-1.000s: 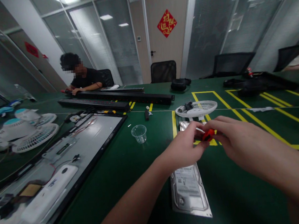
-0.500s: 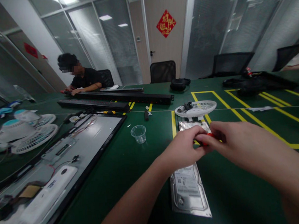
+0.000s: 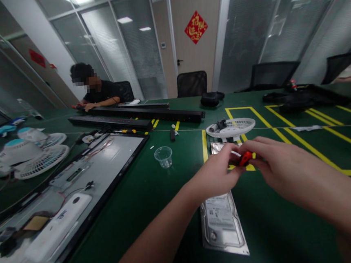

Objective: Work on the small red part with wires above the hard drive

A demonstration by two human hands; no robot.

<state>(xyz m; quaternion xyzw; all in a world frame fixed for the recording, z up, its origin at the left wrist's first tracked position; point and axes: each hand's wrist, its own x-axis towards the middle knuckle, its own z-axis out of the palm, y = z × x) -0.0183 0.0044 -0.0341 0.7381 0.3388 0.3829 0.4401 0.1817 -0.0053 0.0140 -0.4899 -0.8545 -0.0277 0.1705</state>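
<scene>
Between my two hands is a small red-and-black object [image 3: 246, 158], partly covered by fingers, so its kind is unclear. My left hand [image 3: 217, 170] pinches its left side. Curled over it from the right, the thumb and fingers of my right hand [image 3: 274, 155] grip the other side. Both hands are raised above the green table. Below my left wrist lies a silver hard drive [image 3: 222, 221], label side up. Another silver metal piece [image 3: 217, 147], like a second drive, shows just beyond my fingers and is mostly hidden. Behind it rests a white round fan grille [image 3: 244, 126] with small dark parts inside.
A clear plastic cup [image 3: 163, 156] stands left of my hands. Further left lies an opened flat panel [image 3: 120, 152] with a white device [image 3: 59, 227] on it, near white fans [image 3: 20, 153]. Long black bars [image 3: 162, 115] lie toward a seated person [image 3: 100, 93].
My right hand has shifted and its fingers have lifted a little, so more of the red-and-black object shows. My left hand stays almost in place.
</scene>
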